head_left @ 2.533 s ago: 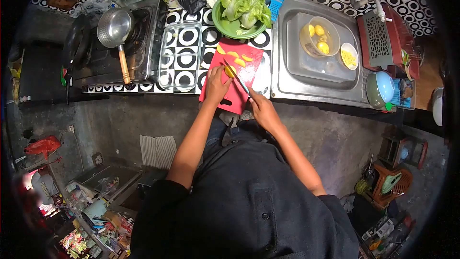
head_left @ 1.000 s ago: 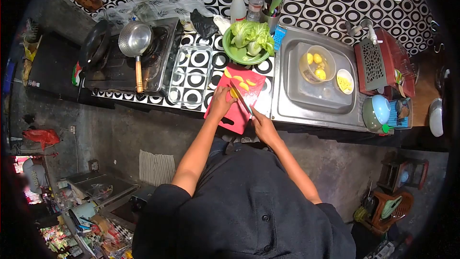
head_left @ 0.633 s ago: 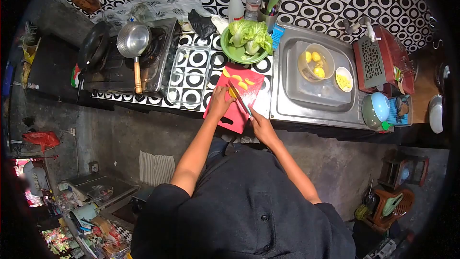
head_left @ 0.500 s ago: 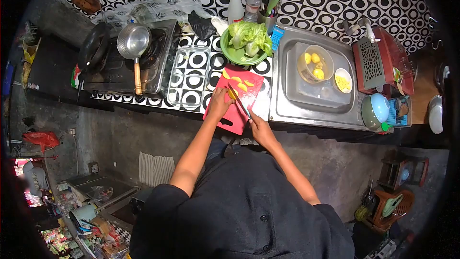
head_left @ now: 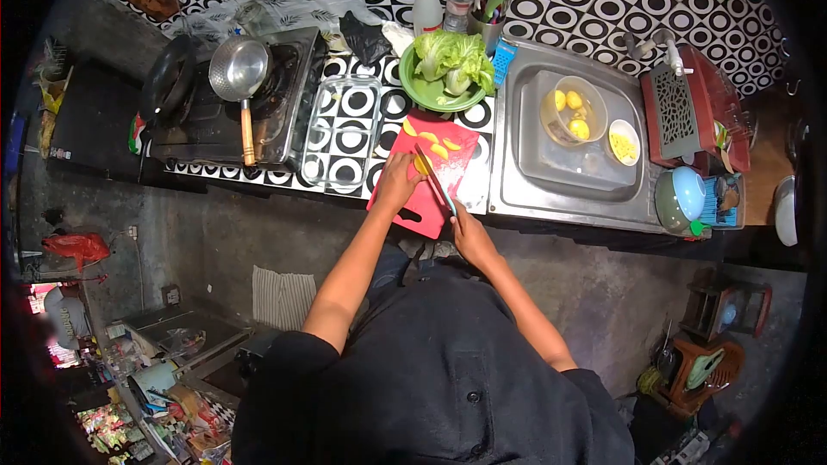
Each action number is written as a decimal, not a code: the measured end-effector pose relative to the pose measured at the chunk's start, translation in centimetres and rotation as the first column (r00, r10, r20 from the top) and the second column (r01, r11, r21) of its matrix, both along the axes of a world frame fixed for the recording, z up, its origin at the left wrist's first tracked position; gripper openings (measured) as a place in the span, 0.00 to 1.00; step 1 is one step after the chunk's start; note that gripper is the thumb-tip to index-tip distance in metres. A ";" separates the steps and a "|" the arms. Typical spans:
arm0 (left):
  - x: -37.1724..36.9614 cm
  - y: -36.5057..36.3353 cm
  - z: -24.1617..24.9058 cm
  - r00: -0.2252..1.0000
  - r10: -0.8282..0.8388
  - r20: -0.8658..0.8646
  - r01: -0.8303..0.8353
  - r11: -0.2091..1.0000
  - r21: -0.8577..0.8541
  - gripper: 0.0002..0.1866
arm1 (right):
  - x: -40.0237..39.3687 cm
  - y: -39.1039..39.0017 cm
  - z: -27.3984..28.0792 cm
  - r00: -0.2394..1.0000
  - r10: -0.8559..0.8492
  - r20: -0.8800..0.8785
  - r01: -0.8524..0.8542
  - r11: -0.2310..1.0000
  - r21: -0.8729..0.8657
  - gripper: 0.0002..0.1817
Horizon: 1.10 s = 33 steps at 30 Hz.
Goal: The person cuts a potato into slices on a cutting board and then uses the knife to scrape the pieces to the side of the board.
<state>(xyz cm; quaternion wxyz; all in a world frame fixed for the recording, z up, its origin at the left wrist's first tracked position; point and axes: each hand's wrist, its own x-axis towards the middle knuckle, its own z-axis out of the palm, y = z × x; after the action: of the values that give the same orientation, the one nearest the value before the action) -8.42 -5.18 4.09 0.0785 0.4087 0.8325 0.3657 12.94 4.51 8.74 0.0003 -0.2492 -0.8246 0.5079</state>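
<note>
A red cutting board (head_left: 428, 198) lies on the patterned counter in front of me. My left hand (head_left: 396, 182) presses a yellow piece (head_left: 419, 165) down on it. My right hand (head_left: 470, 233) grips a knife (head_left: 435, 181) by its handle, and the blade rests across that piece next to my left fingers. Several cut yellow slices (head_left: 438, 145) lie on the far half of the board.
A green bowl of lettuce (head_left: 451, 65) stands behind the board. An empty glass dish (head_left: 346, 132) sits to its left, beside a stove with a strainer (head_left: 237, 71). The sink (head_left: 575, 142) on the right holds a bowl of peeled yellow pieces (head_left: 575, 110) and a small white bowl (head_left: 624, 143).
The knife has stayed over the yellow piece with only small shifts of the blade. My head has moved a little, so the view has shifted slightly.
</note>
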 end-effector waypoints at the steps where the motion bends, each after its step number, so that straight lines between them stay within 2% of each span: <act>1: 0.0 0.1 0.2 1.000 0.000 -0.001 0.000 1.000 -0.006 0.26 | 0.1 -0.1 -0.3 1.000 0.003 0.004 -0.003 1.000 0.005 0.24; 6: 0.0 0.0 -0.4 1.000 -0.010 0.000 0.010 1.000 0.007 0.26 | 0.0 -0.2 -1.5 0.999 0.015 0.041 -0.015 1.000 0.014 0.20; 9: -0.6 0.1 -1.1 0.996 -0.010 0.086 0.004 0.997 0.075 0.20 | 0.0 -0.2 -1.1 0.999 0.016 0.041 -0.017 1.000 0.015 0.17; 12: -1.0 0.4 -1.1 0.946 0.095 0.310 -0.113 0.993 0.042 0.13 | -0.1 -0.2 -0.8 0.997 0.011 0.072 -0.011 1.000 0.000 0.15; 15: -1.1 1.0 -1.9 0.931 0.142 0.335 -0.181 0.980 0.086 0.11 | 0.0 -0.2 -1.5 0.998 0.006 0.063 -0.006 1.000 0.010 0.15; 17: -1.6 1.2 -3.6 0.895 0.190 0.403 -0.223 0.974 0.036 0.10 | 0.0 -0.1 -1.7 0.998 0.014 0.067 -0.015 1.000 0.013 0.14; 21: -1.4 1.8 -3.1 0.774 0.264 0.576 -0.288 0.956 -0.051 0.08 | 0.0 -0.1 -1.5 0.999 0.020 0.040 -0.021 1.000 0.024 0.14; 24: -1.8 1.9 -3.5 0.793 0.241 0.560 -0.273 0.962 -0.027 0.06 | -0.1 -0.1 -1.4 0.999 0.017 0.030 -0.018 1.000 0.016 0.13; 27: -1.9 2.0 -2.8 0.810 0.253 0.529 -0.247 0.965 -0.084 0.05 | -0.2 0.0 -1.6 0.999 0.021 0.043 -0.021 1.000 0.005 0.13; 30: -1.6 2.2 -2.0 0.672 0.255 0.695 -0.289 0.955 -0.072 0.05 | -0.2 0.2 -1.1 0.997 0.034 0.067 -0.035 0.999 0.020 0.13; 33: -1.7 2.2 -2.1 0.668 0.215 0.713 -0.282 0.959 -0.025 0.04 | -0.2 0.2 -1.8 0.997 0.042 0.059 -0.045 0.997 0.059 0.12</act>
<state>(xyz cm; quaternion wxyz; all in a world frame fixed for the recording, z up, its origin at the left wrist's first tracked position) -10.11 -2.94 2.02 0.3239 0.1225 0.7690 0.5374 12.71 4.70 6.99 -0.0270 -0.2455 -0.8445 0.4751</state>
